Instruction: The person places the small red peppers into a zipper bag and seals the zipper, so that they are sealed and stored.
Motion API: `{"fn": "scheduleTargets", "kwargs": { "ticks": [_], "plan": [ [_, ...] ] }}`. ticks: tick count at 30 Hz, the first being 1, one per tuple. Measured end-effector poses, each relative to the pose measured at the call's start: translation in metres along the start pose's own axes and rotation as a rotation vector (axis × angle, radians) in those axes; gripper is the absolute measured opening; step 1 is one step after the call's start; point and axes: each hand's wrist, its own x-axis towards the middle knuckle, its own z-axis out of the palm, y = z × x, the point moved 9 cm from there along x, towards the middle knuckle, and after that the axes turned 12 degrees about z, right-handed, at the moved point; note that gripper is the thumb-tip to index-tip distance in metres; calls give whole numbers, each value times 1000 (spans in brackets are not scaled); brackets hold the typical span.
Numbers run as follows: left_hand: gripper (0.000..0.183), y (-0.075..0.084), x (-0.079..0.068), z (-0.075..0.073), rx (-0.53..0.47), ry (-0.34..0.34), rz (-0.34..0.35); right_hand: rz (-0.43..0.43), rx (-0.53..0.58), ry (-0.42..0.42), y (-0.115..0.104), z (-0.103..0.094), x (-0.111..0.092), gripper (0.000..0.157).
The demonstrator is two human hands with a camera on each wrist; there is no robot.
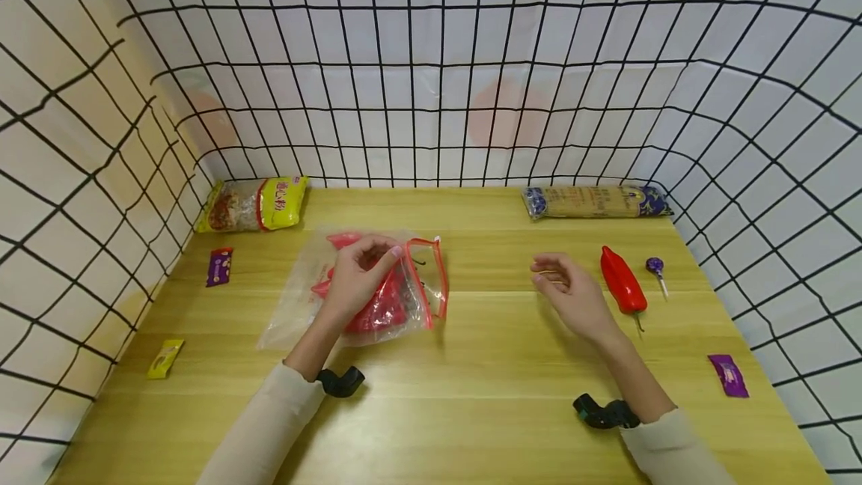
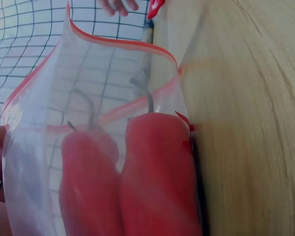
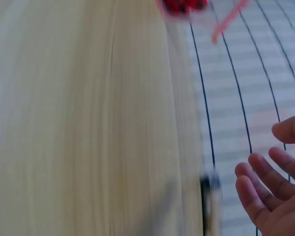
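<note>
My left hand (image 1: 359,273) pinches the upper edge of a clear zip bag (image 1: 289,313) near its red-rimmed mouth, which gapes toward the right. Several red peppers (image 2: 160,172) lie inside the bag, their stems toward the opening in the left wrist view. To the right, my right hand (image 1: 571,294) is held over the table with relaxed, slightly bent fingers and nothing in them. The right wrist view shows its fingers (image 3: 268,182) apart from the thumb. Beside that hand, one more red pepper (image 1: 622,281) lies on the table, stem toward me.
A lollipop (image 1: 655,268) and a purple wrapped sweet (image 1: 729,376) lie at the right. A noodle pack (image 1: 595,201) lies at the back right, a yellow food bag (image 1: 254,204) at the back left. Purple (image 1: 219,266) and yellow (image 1: 165,358) packets lie left. Black wire mesh (image 1: 438,81) encloses the table.
</note>
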Motion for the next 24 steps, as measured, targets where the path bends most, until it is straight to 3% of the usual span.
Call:
{"fn": "scheduleTargets", "kwargs": {
  "ticks": [5,12,16,21,24],
  "plan": [
    [21,1,-1,-1,-26,10,5,13,-144,134,30,-53,-8,44],
    [21,1,-1,-6,-35,31,22,163,-284,253,72,-105,-13,61],
    [21,2,-1,-7,-27,32,17,234,-332,224,90,-113,-12,72],
    [22,3,-2,-7,-2,27,-7,282,-388,130,104,-106,-9,80],
    [22,3,-2,-7,6,24,-19,291,-408,123,107,-103,-9,79]
  ]
}}
